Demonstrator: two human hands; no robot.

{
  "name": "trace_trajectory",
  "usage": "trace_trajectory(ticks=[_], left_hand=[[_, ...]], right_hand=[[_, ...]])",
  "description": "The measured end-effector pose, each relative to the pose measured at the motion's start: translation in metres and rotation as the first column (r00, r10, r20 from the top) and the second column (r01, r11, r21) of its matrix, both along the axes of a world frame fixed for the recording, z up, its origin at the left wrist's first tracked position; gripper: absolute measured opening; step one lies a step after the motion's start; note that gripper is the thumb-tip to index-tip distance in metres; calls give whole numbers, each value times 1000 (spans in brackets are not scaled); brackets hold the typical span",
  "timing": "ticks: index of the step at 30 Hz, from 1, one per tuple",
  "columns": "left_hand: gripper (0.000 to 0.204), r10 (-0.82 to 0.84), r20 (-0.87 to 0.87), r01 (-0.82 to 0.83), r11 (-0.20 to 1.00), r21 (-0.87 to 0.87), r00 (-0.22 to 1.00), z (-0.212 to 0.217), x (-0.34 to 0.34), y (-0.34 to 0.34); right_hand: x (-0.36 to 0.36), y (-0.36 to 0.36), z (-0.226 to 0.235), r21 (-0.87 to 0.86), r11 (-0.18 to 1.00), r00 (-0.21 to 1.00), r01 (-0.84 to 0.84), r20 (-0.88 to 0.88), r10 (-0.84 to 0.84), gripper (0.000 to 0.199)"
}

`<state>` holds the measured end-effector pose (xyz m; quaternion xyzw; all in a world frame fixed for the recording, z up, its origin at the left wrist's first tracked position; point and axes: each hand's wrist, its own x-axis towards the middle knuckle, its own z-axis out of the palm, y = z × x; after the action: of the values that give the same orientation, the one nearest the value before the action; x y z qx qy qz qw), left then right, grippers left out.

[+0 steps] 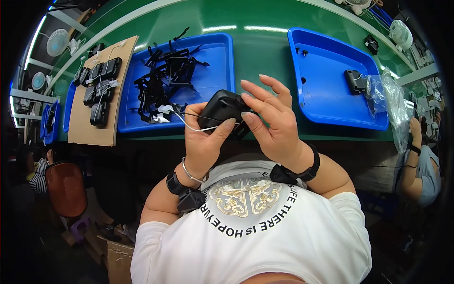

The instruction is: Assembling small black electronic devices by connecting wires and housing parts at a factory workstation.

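A black plastic device housing with rounded corners is held up in front of my chest, near the table's front edge. My left hand is closed around its left side, with the thumb pressed on the near face. A thin white cable and a black one loop out past my left fingers. At the housing's right edge is my right hand, its fingers stretched and spread. The right thumb and a fingertip rest at that edge, where a darker black part partly shows below.
Behind my left hand, a blue tray holds a heap of black brackets. Cardboard at left carries several black devices with white cables. Another blue tray at right holds a black device beside clear plastic bags. Other people sit at both sides.
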<state>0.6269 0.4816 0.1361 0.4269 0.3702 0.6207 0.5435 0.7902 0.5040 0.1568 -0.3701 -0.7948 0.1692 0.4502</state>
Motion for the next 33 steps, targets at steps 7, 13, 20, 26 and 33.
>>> trace_trajectory(ticks=[7,13,20,26,33], left_hand=[[41,-25,-48,26,999,20,999,-6,1,0],[43,-29,-41,31,999,41,999,-4,6,-1],[48,-46,263,72,993,-89,964,10,16,3],[54,-194,111,201,978,-57,975,14,19,9],[56,-478,-257,424,874,-239,840,30,16,22]], right_hand=[[-4,-1,-2,119,986,993,119,-37,-115,17],[5,-2,-6,177,979,995,98,-40,-92,26],[14,-6,-13,-209,971,931,-117,-363,34,49],[32,-4,-13,-534,764,882,-361,-461,95,48],[61,12,11,-693,648,948,-316,-202,247,36]])
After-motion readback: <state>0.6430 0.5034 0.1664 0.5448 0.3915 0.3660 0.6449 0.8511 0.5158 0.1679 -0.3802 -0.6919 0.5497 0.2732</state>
